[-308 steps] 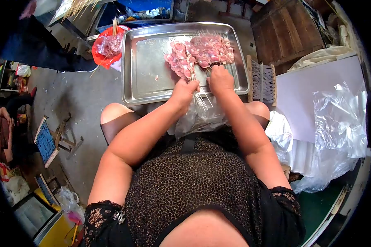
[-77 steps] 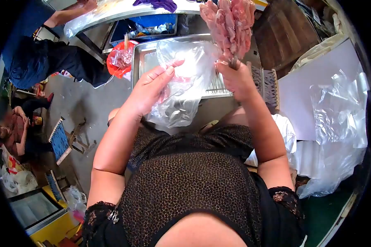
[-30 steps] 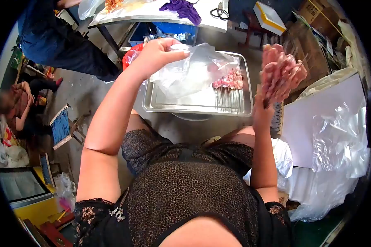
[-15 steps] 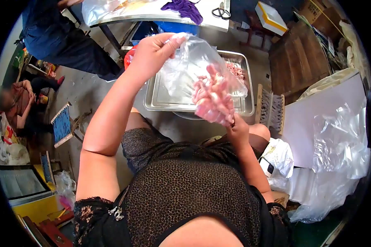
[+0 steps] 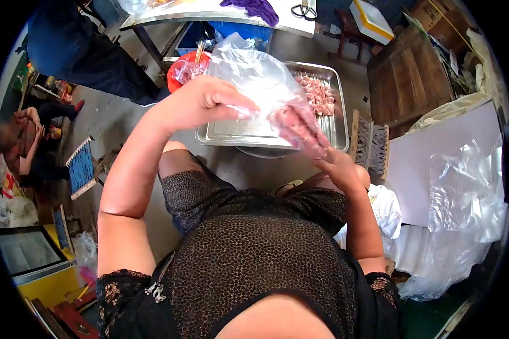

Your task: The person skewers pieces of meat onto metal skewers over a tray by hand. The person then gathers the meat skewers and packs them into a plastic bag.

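A clear plastic bag (image 5: 249, 65) stands puffed up over the metal tray, blurred and bright with glare. Pink skewered meat (image 5: 297, 127) shows at its lower right side, partly behind the film. My left hand (image 5: 218, 101) is at the bag's near side, with fingers and thumb bent together on the plastic. Closed at the lower end of the meat bundle is my right hand (image 5: 339, 166); the stick ends there are hidden. Several meat skewers (image 5: 319, 95) lie in a row at the right of the metal tray (image 5: 218, 135).
A red bowl (image 5: 178, 79) with bagged meat and sticks stands left of the tray. Behind is a white-topped table (image 5: 192, 14) with a purple cloth (image 5: 254, 10) and scissors (image 5: 303, 11). A folding stool (image 5: 370, 147) stands right. Other people are at left.
My left hand has come lower and nearer the meat; the bag's upper part now rises beyond it. The meat bundle has shifted slightly right, uncovering the skewers in the tray and the red bowl.
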A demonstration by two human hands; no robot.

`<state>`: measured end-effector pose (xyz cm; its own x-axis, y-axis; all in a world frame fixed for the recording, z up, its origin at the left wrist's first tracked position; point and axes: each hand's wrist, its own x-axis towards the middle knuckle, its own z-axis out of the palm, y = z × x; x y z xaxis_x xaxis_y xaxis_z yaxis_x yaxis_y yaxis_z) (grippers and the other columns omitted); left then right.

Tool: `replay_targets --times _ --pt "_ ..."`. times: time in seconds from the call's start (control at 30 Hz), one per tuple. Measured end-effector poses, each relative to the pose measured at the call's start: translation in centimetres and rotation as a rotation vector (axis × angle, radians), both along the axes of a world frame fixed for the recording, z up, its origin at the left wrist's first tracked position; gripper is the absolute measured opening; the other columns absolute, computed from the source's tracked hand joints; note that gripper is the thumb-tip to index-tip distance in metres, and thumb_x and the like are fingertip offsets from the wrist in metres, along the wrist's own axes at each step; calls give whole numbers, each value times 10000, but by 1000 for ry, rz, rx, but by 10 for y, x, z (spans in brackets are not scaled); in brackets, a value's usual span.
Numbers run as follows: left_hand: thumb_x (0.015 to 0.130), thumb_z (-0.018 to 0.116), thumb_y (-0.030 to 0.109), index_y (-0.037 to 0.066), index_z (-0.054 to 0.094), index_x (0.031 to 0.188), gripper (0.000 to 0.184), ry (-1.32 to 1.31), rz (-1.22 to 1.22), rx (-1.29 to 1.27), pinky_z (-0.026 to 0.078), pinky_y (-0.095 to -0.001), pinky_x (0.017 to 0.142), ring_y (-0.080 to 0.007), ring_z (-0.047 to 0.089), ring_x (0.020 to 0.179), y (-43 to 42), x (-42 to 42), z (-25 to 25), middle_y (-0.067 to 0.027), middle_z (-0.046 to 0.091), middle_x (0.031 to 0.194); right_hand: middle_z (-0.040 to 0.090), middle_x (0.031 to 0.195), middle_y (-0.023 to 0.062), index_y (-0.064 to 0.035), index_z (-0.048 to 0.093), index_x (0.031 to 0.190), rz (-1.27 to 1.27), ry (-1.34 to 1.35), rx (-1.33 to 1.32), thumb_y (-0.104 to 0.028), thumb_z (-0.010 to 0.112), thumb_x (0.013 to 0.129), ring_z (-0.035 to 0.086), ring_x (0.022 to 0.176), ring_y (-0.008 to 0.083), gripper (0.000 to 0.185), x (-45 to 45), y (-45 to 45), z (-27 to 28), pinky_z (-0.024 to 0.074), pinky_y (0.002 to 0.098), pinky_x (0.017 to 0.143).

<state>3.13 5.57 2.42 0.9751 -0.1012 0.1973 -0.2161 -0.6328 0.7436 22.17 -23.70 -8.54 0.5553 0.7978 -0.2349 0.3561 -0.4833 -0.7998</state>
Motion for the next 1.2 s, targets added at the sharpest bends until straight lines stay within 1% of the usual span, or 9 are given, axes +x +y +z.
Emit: replay_targets --times 0.23,0.47,0.53,0.67,0.73,0.8,0.97,1.07,1.2 --pt "865 608 149 50 607 1123 277 43 211 -185 476 -240 755 -97 612 857 -17 14 -22 -69 673 951 599 839 10 -17 578 1040 -137 195 305 -224 655 827 503 743 99 307 -18 17 -61 426 263 698" --pt "890 565 245 56 626 1094 285 -369 614 -528 495 -259 676 -108 614 761 -78 76 -31 -46 670 933 606 900 149 11 559 1056 -94 20 181 -293 549 892 570 822 213 346 -38 35 -76 433 311 768" --pt "827 577 141 95 635 1075 258 -685 393 366 483 -299 550 -165 592 595 -93 83 -39 -51 604 692 615 903 150 13 555 1056 -76 -3 143 -279 537 895 582 824 272 334 -36 40 -75 440 337 771" --pt "738 568 168 76 682 886 208 10 -99 798 506 -416 587 -254 639 707 -148 76 -68 -96 651 760 541 814 100 -15 552 1042 -76 170 210 -345 475 903 491 713 212 366 -28 46 -76 381 295 658" --pt "768 502 190 -14 639 874 269 -326 -64 1180 497 -360 656 -266 625 783 -166 60 -77 -115 641 834 504 769 76 -29 550 1035 -91 464 321 -378 444 908 445 657 181 386 -28 45 -76 352 274 601" --pt "744 502 230 -6 643 935 334 -433 -54 1194 469 -336 772 -274 566 973 -170 40 -48 -166 616 1014 467 724 51 -43 548 1028 -87 825 474 -411 413 912 400 601 151 408 -27 42 -74 322 253 544" --pt "750 541 238 -12 614 1009 367 -792 162 809 416 -370 903 -240 529 1061 -139 17 -2 -137 531 1197 375 613 -11 -79 543 1011 35 1506 702 -493 335 923 285 462 76 472 -23 39 -60 248 200 402" --pt "657 768 248 47 256 1387 915 -592 468 280 354 -399 994 -309 413 1226 -109 20 -11 -217 390 1326 320 546 -48 -100 540 1000 44 1650 709 -542 288 929 217 378 30 515 -27 36 -48 204 168 317" --pt "649 802 201 88 48 1437 1097 -495 782 -3 348 -388 1000 -303 395 1232 -90 50 -76 -234 366 1336 316 556 -45 -95 518 1002 -1 1727 671 -529 297 933 234 386 46 492 -41 36 -32 206 183 329"
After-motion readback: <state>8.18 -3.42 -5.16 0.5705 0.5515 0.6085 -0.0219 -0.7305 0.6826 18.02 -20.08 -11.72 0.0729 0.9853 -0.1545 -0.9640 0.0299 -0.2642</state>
